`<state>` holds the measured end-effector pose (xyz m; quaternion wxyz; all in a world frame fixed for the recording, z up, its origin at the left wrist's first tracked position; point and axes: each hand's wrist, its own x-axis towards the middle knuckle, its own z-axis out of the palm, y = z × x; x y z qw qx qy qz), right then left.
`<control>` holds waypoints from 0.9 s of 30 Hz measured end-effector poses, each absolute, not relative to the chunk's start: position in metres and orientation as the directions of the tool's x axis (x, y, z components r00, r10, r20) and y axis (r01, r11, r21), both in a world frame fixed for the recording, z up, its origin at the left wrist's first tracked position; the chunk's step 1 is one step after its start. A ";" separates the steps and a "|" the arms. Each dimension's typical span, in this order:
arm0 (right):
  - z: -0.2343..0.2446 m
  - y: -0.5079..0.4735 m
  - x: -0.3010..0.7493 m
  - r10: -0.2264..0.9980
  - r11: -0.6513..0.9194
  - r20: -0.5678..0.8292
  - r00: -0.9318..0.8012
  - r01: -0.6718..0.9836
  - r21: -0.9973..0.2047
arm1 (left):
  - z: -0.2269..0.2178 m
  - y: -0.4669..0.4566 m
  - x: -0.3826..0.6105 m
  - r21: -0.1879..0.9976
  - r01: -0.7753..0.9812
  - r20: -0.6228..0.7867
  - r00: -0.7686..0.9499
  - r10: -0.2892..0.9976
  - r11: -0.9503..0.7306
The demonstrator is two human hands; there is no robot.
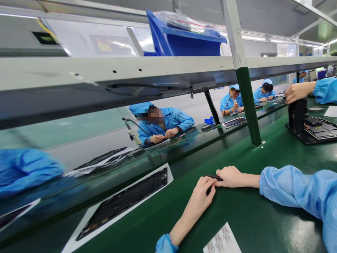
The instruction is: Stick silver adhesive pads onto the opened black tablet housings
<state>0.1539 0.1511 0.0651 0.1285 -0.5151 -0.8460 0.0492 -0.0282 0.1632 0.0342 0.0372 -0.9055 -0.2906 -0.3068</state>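
My left hand (202, 201) and my right hand (233, 176) meet low in the view over the green bench mat (252, 225). A thin black strip (214, 177), perhaps a small plastic tool, lies between them. My left fingers pinch it, and my right fingertips press on its upper end. Up and to the left, a black device frame (123, 200) lies on a white sheet. Just below my hands is a printed white card (223, 241), partly cut off by the picture's edge.
A co-worker's hand (298, 92) rests on a black fixture (297, 116) holding a circuit-filled device at the right. A green-and-white post (247, 105) and a white shelf rail (105, 70) stand ahead. A blue bin (184, 42) sits above. Several blue-clad workers sit across the bench.
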 end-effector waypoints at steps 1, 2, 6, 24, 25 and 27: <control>0.065 0.151 0.154 0.884 0.466 0.168 -0.437 0.858 -0.215 | 0.034 0.163 -0.028 0.109 0.548 0.580 0.643 0.500 -0.830; 0.065 0.151 0.154 0.883 0.467 0.168 -0.439 0.858 -0.215 | 0.034 0.163 -0.028 0.107 0.546 0.583 0.642 0.497 -0.831; 0.063 0.152 0.153 0.881 0.471 0.167 -0.443 0.857 -0.209 | 0.033 0.163 -0.028 0.103 0.536 0.594 0.643 0.484 -0.838; 0.065 0.149 0.156 0.884 0.465 0.145 -0.444 0.862 -0.201 | 0.034 0.158 -0.020 0.150 0.519 0.597 0.631 0.496 -0.841; 0.064 0.148 0.156 0.883 0.468 0.144 -0.447 0.861 -0.201 | 0.034 0.157 -0.019 0.150 0.530 0.591 0.628 0.506 -0.834; 0.063 0.148 0.157 0.881 0.472 0.143 -0.451 0.859 -0.199 | 0.034 0.154 -0.018 0.151 0.553 0.579 0.622 0.527 -0.819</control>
